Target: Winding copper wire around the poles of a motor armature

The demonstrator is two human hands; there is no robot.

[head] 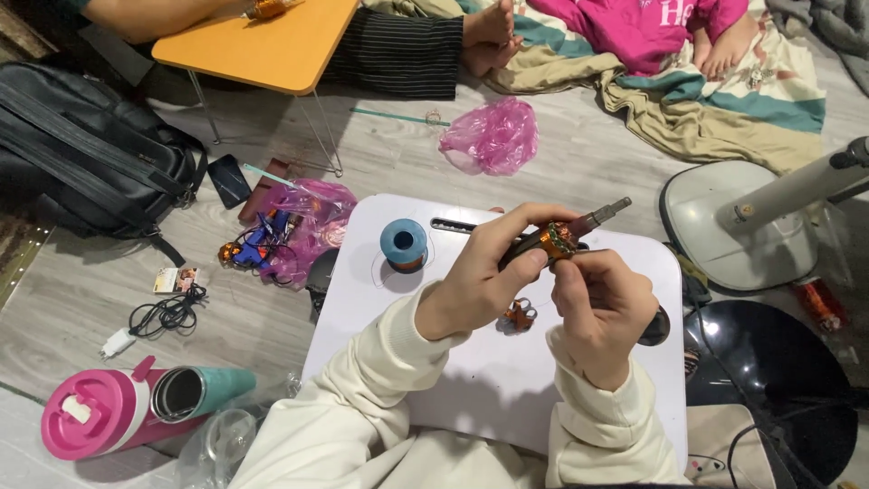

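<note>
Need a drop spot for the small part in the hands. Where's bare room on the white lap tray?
On the white lap tray: the bare strip between the blue spool and the left hand, and the patch near the tray's front edge between the two sleeves. Crowded: the centre, where the small copper coil lies under both hands, the right hand above it.

Copper-orange coil (554, 241), blue spool (403, 243), white lap table (471, 380).
</note>
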